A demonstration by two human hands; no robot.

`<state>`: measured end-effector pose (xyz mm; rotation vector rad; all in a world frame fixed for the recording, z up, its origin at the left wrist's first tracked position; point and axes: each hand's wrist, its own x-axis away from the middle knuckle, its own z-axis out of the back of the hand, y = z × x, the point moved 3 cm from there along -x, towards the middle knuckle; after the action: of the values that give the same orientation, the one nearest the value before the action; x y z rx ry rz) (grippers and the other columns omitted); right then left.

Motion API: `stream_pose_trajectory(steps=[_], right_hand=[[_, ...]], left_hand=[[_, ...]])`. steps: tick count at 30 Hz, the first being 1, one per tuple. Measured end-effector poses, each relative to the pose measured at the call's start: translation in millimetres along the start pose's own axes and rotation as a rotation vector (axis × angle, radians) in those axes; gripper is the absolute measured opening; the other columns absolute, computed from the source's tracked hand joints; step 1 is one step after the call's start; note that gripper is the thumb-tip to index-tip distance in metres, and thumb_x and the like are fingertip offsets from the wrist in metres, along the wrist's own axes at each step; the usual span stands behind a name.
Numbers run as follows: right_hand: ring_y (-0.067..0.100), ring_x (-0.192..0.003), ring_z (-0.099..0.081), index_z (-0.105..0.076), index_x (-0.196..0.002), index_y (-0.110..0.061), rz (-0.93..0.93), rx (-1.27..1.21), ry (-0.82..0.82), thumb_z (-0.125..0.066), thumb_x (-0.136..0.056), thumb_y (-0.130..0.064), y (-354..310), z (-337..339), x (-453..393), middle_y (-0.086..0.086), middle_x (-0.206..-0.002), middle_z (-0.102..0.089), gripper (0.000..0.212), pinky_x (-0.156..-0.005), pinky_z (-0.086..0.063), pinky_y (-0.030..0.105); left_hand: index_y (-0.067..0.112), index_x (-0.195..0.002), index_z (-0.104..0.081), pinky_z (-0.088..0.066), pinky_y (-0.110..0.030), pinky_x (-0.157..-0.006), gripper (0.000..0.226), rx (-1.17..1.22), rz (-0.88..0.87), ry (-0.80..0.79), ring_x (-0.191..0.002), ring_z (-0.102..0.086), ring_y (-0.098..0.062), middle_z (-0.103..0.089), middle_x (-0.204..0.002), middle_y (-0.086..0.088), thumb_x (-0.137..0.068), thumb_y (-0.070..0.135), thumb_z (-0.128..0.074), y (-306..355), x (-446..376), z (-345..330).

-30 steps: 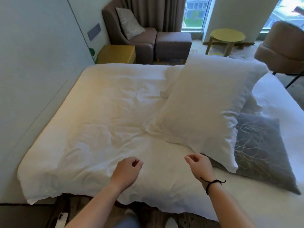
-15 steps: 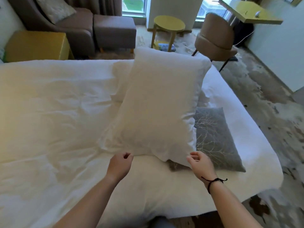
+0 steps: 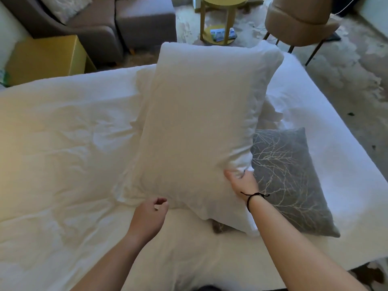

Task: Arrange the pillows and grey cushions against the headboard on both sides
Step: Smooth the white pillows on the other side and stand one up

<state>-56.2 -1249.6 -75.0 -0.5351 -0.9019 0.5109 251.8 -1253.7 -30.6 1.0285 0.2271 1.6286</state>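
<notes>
Lying lengthwise across the middle of the bed, a large white pillow is observed, its near right corner overlapping a grey cushion with a pale branch pattern. The cushion is laid flat on the white duvet toward the bed's right edge, partly hidden under the pillow. A second white pillow is partly visible beneath the far left side of the first; how much of it lies underneath cannot be told. The right hand, with a dark cord at the wrist, is placed at the pillow's right edge near the lower corner, the fingers curled into the fabric and gripping it, where the pillow meets the cushion. The left hand is held at the pillow's near edge with the fingers loosely curled; whether fabric is pinched between them cannot be told. No headboard is shown in the view. Beyond the bed, a yellow bedside cabinet is noted at the left, next to a brown armchair carrying a patterned cushion and a matching footstool. A small round yellow table and a tan chair stand on the mottled floor to the right.
</notes>
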Motion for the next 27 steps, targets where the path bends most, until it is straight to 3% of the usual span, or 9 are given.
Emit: stream_pose_trajectory(steps=[3,4,6,8,14,18,22,24,27], right_hand=[[0.031,-0.083,-0.059,-0.067,-0.091,-0.014,0.025,0.147,0.032,-0.063,-0.075,-0.056,1.1,-3.7,-16.2,0.008,-0.086,-0.065,0.045,-0.066,-0.042,0.033],[0.032,-0.08,-0.059,-0.065,-0.076,-0.015,0.043,0.198,0.035,-0.061,-0.08,-0.05,3.1,-4.9,-20.0,0.008,-0.078,-0.062,0.035,-0.065,-0.042,0.034],[0.035,-0.08,-0.059,-0.05,-0.056,-0.017,0.082,0.267,0.025,-0.059,-0.089,-0.036,6.9,-7.0,-25.5,0.008,-0.068,-0.056,0.039,-0.064,-0.041,0.035],[0.034,-0.08,-0.057,-0.044,-0.055,-0.018,0.121,0.302,0.007,-0.057,-0.092,-0.029,7.9,-7.6,-26.7,0.011,-0.071,-0.057,0.041,-0.066,-0.039,0.035],[0.029,-0.061,-0.048,-0.036,-0.054,-0.015,0.287,0.28,0.031,-0.055,-0.092,-0.021,9.1,12.6,-5.6,0.002,-0.055,-0.046,0.042,-0.053,-0.029,0.035],[0.029,-0.062,-0.048,-0.035,-0.056,-0.019,0.397,0.321,0.02,-0.053,-0.092,-0.02,-9.1,8.7,32.3,0.002,-0.057,-0.05,0.04,-0.056,-0.029,0.035],[0.028,-0.061,-0.042,-0.03,-0.06,-0.019,0.547,0.443,-0.064,-0.049,-0.095,-0.024,-37.0,-26.1,94.0,0.005,-0.063,-0.051,0.04,-0.06,-0.025,0.035],[0.024,-0.059,-0.039,-0.032,-0.062,-0.02,0.618,0.44,-0.116,-0.047,-0.096,-0.025,-43.9,-51.1,132.2,0.006,-0.062,-0.051,0.037,-0.058,-0.024,0.034],[0.027,-0.065,-0.049,-0.038,-0.066,-0.022,0.671,0.415,-0.243,-0.046,-0.095,-0.028,-44.2,-93.9,183.6,0.01,-0.072,-0.062,0.032,-0.06,-0.027,0.035]], left_hand=[[0.032,-0.102,-0.068,-0.043,-0.018,-0.062,0.014,-0.01,-0.005,-0.002,-0.072,-0.062,0.0,-0.07,-0.085,0.011,-0.092,0.036,-0.06,20.2,-9.1,-13.4],[0.03,-0.105,-0.068,-0.043,-0.018,-0.064,0.016,-0.009,-0.007,-0.004,-0.075,-0.061,-0.001,-0.069,-0.088,0.012,-0.093,0.036,-0.06,25.2,-12.3,-18.0],[0.027,-0.11,-0.068,-0.043,-0.021,-0.069,0.02,-0.008,-0.005,-0.024,-0.08,-0.061,-0.002,-0.068,-0.098,0.013,-0.094,0.035,-0.06,32.3,-15.9,-27.4],[0.026,-0.113,-0.068,-0.044,-0.023,-0.073,0.022,-0.009,-0.001,-0.035,-0.085,-0.062,-0.001,-0.068,-0.106,0.012,-0.094,0.033,-0.06,34.9,-16.0,-34.2],[0.026,-0.105,-0.071,-0.042,-0.016,-0.065,0.016,0.008,0.017,0.071,-0.08,-0.062,0.002,-0.07,-0.096,0.013,-0.093,0.03,-0.062,27.3,-14.5,-29.7],[0.027,-0.109,-0.069,-0.042,-0.014,-0.066,0.018,-0.012,-0.027,0.067,-0.08,-0.061,0.003,-0.068,-0.099,0.015,-0.093,0.033,-0.06,28.1,-15.0,-23.1],[0.026,-0.125,-0.06,-0.048,-0.032,-0.092,0.035,0.023,-0.129,0.098,-0.102,-0.06,-0.011,-0.058,-0.12,0.008,-0.091,0.032,-0.064,33.3,-13.9,-9.0],[0.025,-0.132,-0.055,-0.041,-0.036,-0.106,0.046,0.043,-0.158,0.154,-0.12,-0.051,-0.016,-0.053,-0.125,0.005,-0.089,0.035,-0.067,32.3,-13.7,3.8],[0.026,-0.136,-0.051,-0.032,-0.035,-0.111,0.052,-0.014,-0.167,0.246,-0.132,-0.04,-0.021,-0.051,-0.137,0.0,-0.088,0.043,-0.062,20.9,-17.9,28.9]])
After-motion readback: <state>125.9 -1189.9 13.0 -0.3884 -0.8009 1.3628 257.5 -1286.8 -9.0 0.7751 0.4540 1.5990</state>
